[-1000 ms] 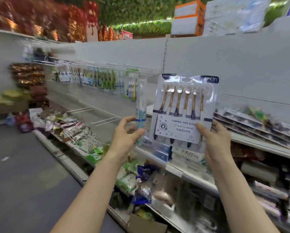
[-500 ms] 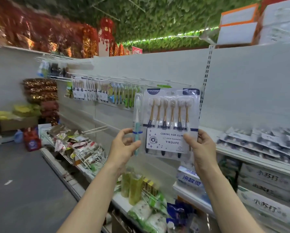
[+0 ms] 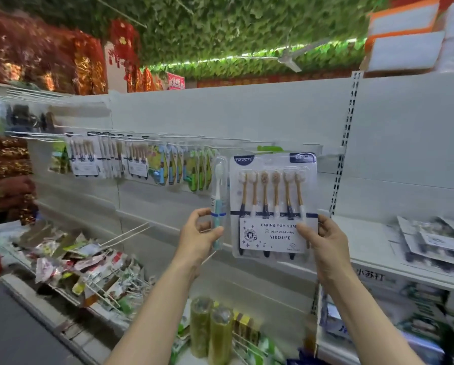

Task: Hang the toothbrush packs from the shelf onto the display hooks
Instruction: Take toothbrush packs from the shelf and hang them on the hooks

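My right hand [image 3: 323, 238] grips the lower right corner of a large clear toothbrush pack [image 3: 270, 201] with several gold-handled brushes and a white YIKOJIFE card. The pack is upright, its top just below the white display hooks [image 3: 220, 139] on the back panel. My left hand [image 3: 199, 235] pinches a single blue toothbrush pack [image 3: 218, 201], held upright beside the large pack. More toothbrush packs [image 3: 436, 241] lie flat on the white shelf [image 3: 365, 248] to the right. Several hanging packs [image 3: 131, 159] fill the hooks to the left.
A slotted upright [image 3: 348, 143] runs down the panel right of the held pack. Empty white hooks [image 3: 125, 234] stick out lower left above a heap of small packets [image 3: 83, 264]. Yellow-green bottles [image 3: 210, 327] stand below my hands. Boxes fill the shelf underneath at right.
Both hands have lifted the two packs higher and closer to the row of hooks. The view has tilted up, so the ceiling foliage shows more.
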